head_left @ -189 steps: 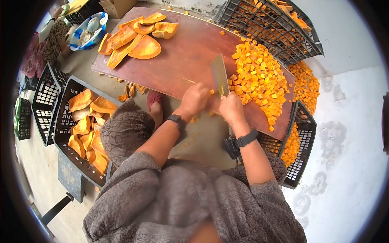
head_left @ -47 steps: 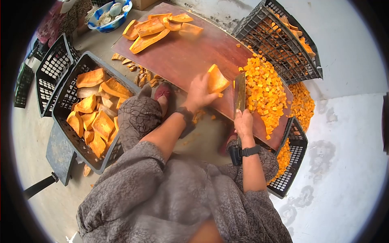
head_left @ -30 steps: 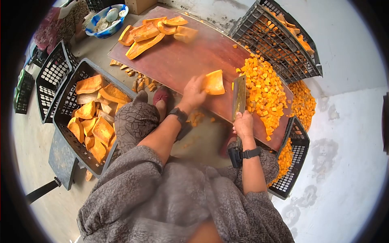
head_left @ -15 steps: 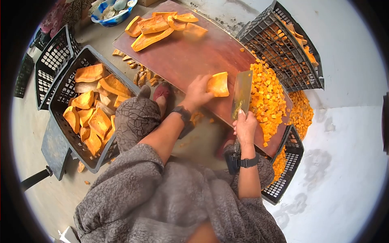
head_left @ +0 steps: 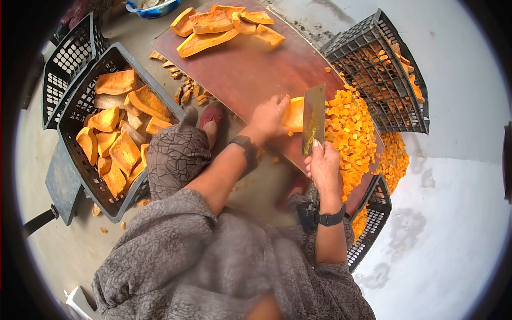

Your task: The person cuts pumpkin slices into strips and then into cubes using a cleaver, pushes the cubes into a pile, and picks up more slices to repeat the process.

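My left hand [head_left: 269,118] holds a thick piece of pumpkin [head_left: 294,113] down on the reddish-brown board [head_left: 250,80], fingers closed at its left end. Wrapped round the handle of a cleaver [head_left: 313,118] is my right hand [head_left: 324,162]. The broad blade stands at the right end of the piece, overlapping it in this view, with yellow bits stuck to its side. A heap of diced pumpkin [head_left: 350,136] lies just right of the blade. Several long pumpkin slabs [head_left: 216,26] rest at the far end of the board.
A black crate [head_left: 120,210] of pumpkin chunks stands left of my knee. Another crate [head_left: 368,58] with pumpkin is tilted at the right, above a further heap of dice [head_left: 393,154]. A crate [head_left: 380,213] sits below the board's right end. Peelings [head_left: 186,88] litter the floor.
The cleaver has moved left, from beside the pumpkin piece to its right end. My left hand still holds the piece, now lying closer to the blade. The view has shifted slightly.
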Available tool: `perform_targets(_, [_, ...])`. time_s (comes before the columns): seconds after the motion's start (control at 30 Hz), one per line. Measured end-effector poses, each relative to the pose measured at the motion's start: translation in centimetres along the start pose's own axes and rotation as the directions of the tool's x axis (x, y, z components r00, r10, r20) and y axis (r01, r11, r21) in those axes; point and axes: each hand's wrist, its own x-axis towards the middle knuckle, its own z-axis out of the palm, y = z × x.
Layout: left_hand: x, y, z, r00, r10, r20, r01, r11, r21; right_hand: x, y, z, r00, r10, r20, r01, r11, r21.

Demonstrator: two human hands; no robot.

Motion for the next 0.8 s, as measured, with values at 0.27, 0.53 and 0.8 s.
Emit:
perform_targets(0.27, [0.3,0.4,-0.2,0.990,-0.011,0.138,-0.002,0.995,0.095,1.2,-0.2,-0.1,0.997,-0.076,0.029,0.081,0.970,-0.231])
perform_targets(0.53, [0.3,0.5,0.5,0.989,-0.036,0.140,0.021,0.994,0.108,2.7,1.3,-0.8,0.988,-0.149,0.038,0.153,0.923,-0.354])
perform_targets(0.8, [0.7,0.6,1.1,0.984,-0.079,0.162,0.061,0.992,0.113,3.3,0.3,-1.7,0.977,-0.199,0.078,0.211,0.836,-0.507])
